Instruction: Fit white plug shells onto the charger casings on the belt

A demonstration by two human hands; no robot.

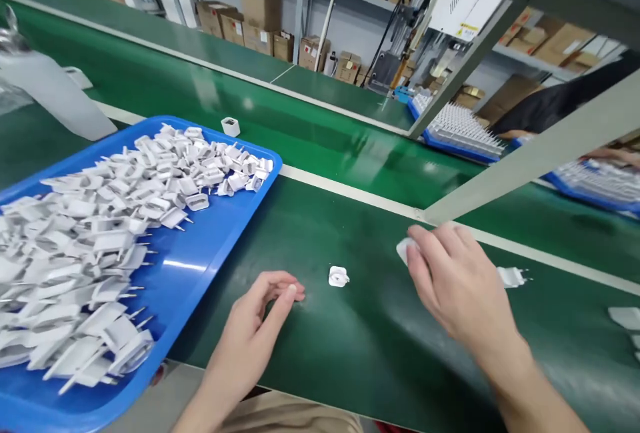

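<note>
A white plug housing (404,250) is pinched between the thumb and fingers of my right hand (457,283), above the green bench; the fingers hide part of it. My left hand (263,323) is curled over the bench, its thumb tip against the fingertips, with nothing visible between them. On the green surface between my two hands sits a small white plug part (339,277), apart from both. Just right of my right hand lies a white plug with metal pins (512,277).
On the left a blue tray (220,256) holds many white plug housings. One white housing (231,127) sits behind it on the green belt, near a white bottle (57,89). A slanted metal post (535,146) rises at right. Beyond are pin-filled trays (457,129) and a person's dark sleeve (565,103).
</note>
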